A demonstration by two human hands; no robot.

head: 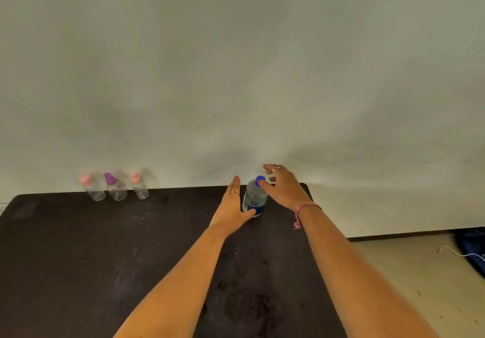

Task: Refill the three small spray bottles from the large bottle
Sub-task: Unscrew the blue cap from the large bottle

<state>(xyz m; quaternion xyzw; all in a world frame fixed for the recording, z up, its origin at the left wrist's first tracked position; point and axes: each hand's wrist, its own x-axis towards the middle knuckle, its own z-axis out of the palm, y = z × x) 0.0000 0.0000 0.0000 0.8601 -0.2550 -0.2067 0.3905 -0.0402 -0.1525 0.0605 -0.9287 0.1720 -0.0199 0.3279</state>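
The large clear bottle (254, 198) with a blue cap and blue label stands upright near the far edge of the dark table (110, 246). My left hand (232, 208) lies against its left side, fingers straight and thumb across the front of its base, not closed around it. My right hand (284, 187) hovers at its right with fingers spread, the thumb tip at the cap. Three small clear spray bottles stand in a row at the far left by the wall: a pink-capped one (91, 189), a purple-capped one (116, 188) and another pink-capped one (139, 187).
A plain pale wall (236, 75) rises right behind the table's far edge. To the right of the table lies a light floor with a dark blue bag (472, 248) and a white cable (456, 252).
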